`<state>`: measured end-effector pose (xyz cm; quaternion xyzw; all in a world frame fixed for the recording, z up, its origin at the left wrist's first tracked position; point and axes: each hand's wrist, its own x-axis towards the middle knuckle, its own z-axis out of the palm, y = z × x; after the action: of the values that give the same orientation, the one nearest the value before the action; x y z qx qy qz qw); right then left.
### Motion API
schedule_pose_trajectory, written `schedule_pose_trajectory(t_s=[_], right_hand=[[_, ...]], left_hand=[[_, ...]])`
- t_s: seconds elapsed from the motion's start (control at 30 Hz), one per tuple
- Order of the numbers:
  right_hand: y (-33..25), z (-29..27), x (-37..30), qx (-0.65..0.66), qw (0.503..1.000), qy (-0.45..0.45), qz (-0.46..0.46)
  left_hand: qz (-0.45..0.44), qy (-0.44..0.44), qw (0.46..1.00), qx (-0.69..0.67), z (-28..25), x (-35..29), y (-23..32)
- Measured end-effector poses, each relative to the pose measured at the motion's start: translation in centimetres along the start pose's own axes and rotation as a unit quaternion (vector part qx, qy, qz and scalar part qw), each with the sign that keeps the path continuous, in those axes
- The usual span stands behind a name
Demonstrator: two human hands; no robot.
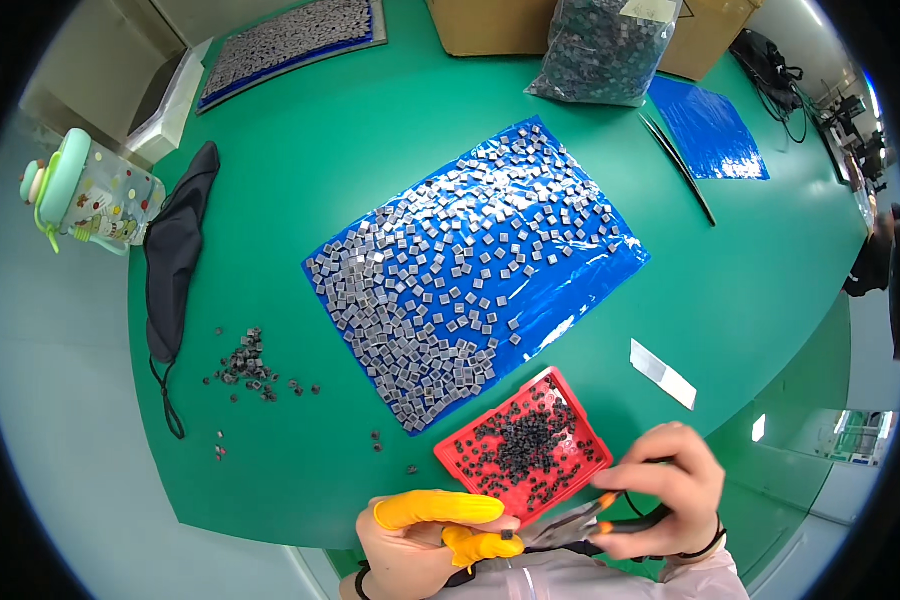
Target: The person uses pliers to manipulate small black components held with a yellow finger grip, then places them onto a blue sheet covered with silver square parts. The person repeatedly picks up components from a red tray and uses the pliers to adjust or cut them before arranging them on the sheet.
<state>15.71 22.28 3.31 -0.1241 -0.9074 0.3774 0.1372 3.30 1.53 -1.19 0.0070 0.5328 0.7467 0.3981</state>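
Observation:
My left hand [410, 545], with yellow finger cots on its thumb and a finger, pinches a small dark square piece [507, 535] at the lower middle. Just right of it, my right hand [678, 490] grips a pair of pliers [568, 527] with orange-and-black handles. The metal jaws point left toward the pinched piece; whether they touch it cannot be made out. Directly beyond both hands lies a red tray [450, 455] holding many small black parts [530, 442]. Farther off, a blue sheet [575, 275] carries many small grey square pieces [370, 285], densest at its left.
Loose dark pieces [247, 362] lie on the green table [270, 200] at left, near a black fabric strap [178, 260] and a bottle [105, 195]. Tweezers [680, 170], a second blue sheet [710, 125], a filled bag [610, 55] and a white strip [662, 374] are at right.

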Motion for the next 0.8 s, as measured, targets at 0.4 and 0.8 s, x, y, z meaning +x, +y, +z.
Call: schedule_pose_trajectory(t_s=[0.4, 0.8], right_hand=[[-0.2, 0.9, 0.8, -0.039, 0.998, -0.018, -0.039], [-0.1, 0.6, 0.7, -0.047, 0.998, -0.025, -0.029]], left_hand=[[-0.002, 0.001, 1.000, -0.022, -0.2, -0.5, -0.1], [0.030, -0.069, 0.997, -0.004, -0.2, -0.3, 0.5]])
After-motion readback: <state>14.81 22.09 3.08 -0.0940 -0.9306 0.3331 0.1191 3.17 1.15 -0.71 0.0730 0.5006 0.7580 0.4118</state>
